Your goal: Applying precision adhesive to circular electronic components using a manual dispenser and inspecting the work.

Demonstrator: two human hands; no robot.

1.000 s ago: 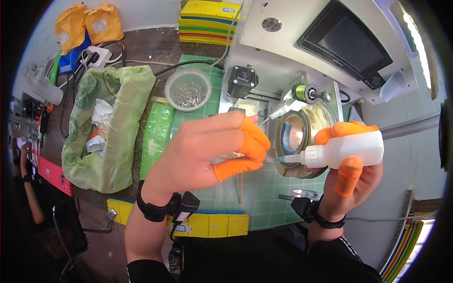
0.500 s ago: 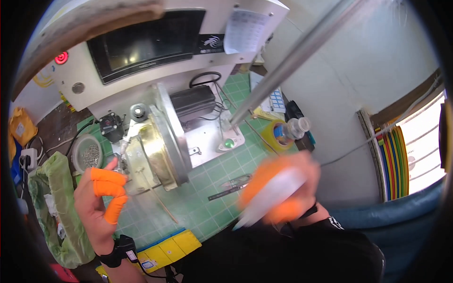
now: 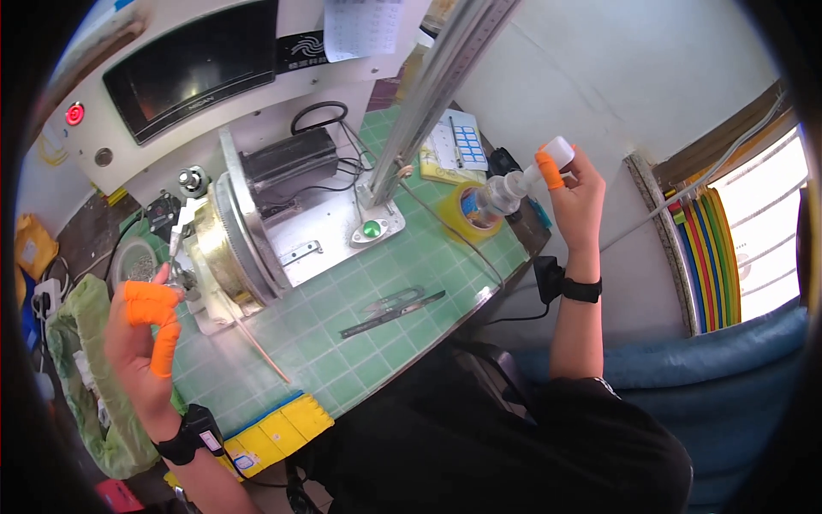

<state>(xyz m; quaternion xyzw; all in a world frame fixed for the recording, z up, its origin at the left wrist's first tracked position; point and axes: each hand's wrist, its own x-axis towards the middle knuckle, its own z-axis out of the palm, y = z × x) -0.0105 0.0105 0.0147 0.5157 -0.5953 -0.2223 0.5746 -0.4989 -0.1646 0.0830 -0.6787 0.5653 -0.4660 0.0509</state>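
My left hand (image 3: 141, 338), with orange tape on its fingers, is closed at the near left side of the brass-coloured drum (image 3: 221, 253). Its fingertips pinch a small metal piece (image 3: 181, 278), partly hidden by the fingers. My right hand (image 3: 575, 193) is raised at the right, thumb and fingers closed on a white round-ended object (image 3: 559, 152) whose pale, narrower part points down-left. That part meets or overlaps the mouth of a clear bottle (image 3: 501, 193); whether they touch I cannot tell. The bottle stands within a yellow tape roll (image 3: 449, 214).
A thin wooden stick (image 3: 264, 351) sticks out from below the drum. Tweezers and a dark flat tool (image 3: 390, 315) lie on the green gridded mat (image 3: 377, 364). A metal post (image 3: 428, 103) rises behind. A bowl of small metal parts (image 3: 133, 259) and a green-lined bin (image 3: 81, 377) are left.
My right hand has moved up and away from the mat's near edge to the bottle, carrying the white object. My left hand stays by the drum. The whole view has shifted rightward.
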